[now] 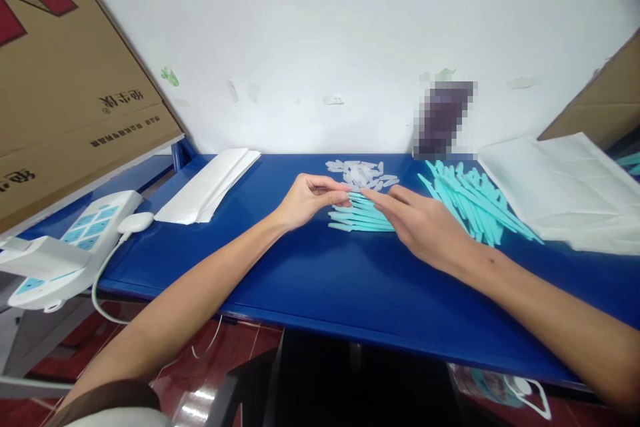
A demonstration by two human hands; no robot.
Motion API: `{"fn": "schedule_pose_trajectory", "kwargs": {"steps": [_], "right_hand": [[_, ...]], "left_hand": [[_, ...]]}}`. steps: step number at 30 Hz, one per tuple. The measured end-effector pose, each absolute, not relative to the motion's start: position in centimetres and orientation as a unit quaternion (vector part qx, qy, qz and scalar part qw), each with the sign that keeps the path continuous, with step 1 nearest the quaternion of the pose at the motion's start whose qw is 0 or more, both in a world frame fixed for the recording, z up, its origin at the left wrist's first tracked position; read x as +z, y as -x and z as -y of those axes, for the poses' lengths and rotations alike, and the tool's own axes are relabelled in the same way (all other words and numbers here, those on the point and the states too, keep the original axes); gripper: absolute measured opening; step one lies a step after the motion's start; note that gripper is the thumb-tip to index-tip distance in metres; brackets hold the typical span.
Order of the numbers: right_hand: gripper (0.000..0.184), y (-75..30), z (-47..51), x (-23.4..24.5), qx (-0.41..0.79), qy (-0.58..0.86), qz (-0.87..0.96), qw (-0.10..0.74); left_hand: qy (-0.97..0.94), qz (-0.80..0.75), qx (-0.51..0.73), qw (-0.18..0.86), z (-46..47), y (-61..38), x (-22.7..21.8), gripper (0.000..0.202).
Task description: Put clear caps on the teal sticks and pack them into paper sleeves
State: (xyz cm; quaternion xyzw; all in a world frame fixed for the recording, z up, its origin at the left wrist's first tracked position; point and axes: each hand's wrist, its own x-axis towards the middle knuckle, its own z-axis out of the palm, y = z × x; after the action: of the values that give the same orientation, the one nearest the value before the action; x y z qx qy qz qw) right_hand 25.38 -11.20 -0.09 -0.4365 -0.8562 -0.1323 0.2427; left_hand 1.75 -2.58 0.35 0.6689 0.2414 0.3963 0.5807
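Observation:
On the blue tabletop, a row of slim teal plastic sticks lies side by side between my hands. My left hand reaches in from the left, thumb and index finger pinched at the row's far end. Whatever sits in that pinch is too small to make out. From the right, my right hand lies over the sticks' right ends. Its index fingertip almost meets the left fingertips, and its thumb and any held thing are hidden. Just beyond the fingers is a small heap of clear plastic pieces.
To the right lies a loose pile of teal sticks, beside white plastic sheets. A stack of white flat bags lies at left. A power strip with a cable stands by a cardboard box. A white wall closes off the back.

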Motion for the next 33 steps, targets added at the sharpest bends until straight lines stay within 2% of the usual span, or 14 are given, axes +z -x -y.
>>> {"fn": "schedule_pose_trajectory", "kwargs": {"steps": [8, 12, 17, 20, 24, 27, 33], "right_hand": [[0.037, -24.8, 11.2, 0.3, -0.137, 0.439, 0.846, 0.27], [0.034, -24.4, 11.3, 0.3, -0.124, 0.453, 0.846, 0.253], [0.036, -23.5, 11.3, 0.5, -0.056, 0.471, 0.84, 0.265], [0.035, -22.9, 11.2, 0.8, -0.012, 0.48, 0.831, 0.282], [0.035, -22.8, 11.1, 0.7, 0.004, 0.502, 0.821, 0.273], [0.035, -23.0, 11.1, 0.3, 0.026, 0.512, 0.82, 0.255], [0.036, -23.0, 10.7, -0.2, 0.034, 0.516, 0.824, 0.231]], "left_hand": [[-0.658, -0.238, 0.371, 0.61, 2.3, -1.4, 0.2, 0.026], [-0.631, -0.233, 0.354, 0.65, 2.0, -1.2, -0.1, 0.03], [-0.632, -0.23, 0.328, 0.664, 1.4, -0.9, 0.6, 0.033], [-0.645, -0.252, 0.377, 0.616, 0.6, -0.8, 0.9, 0.039], [-0.668, -0.32, 0.464, 0.486, -0.8, -0.2, 0.4, 0.052], [-0.706, -0.372, 0.43, 0.422, -1.4, 0.4, -0.2, 0.063], [-0.757, -0.446, 0.329, 0.345, -0.3, 0.1, 0.0, 0.059]]}}
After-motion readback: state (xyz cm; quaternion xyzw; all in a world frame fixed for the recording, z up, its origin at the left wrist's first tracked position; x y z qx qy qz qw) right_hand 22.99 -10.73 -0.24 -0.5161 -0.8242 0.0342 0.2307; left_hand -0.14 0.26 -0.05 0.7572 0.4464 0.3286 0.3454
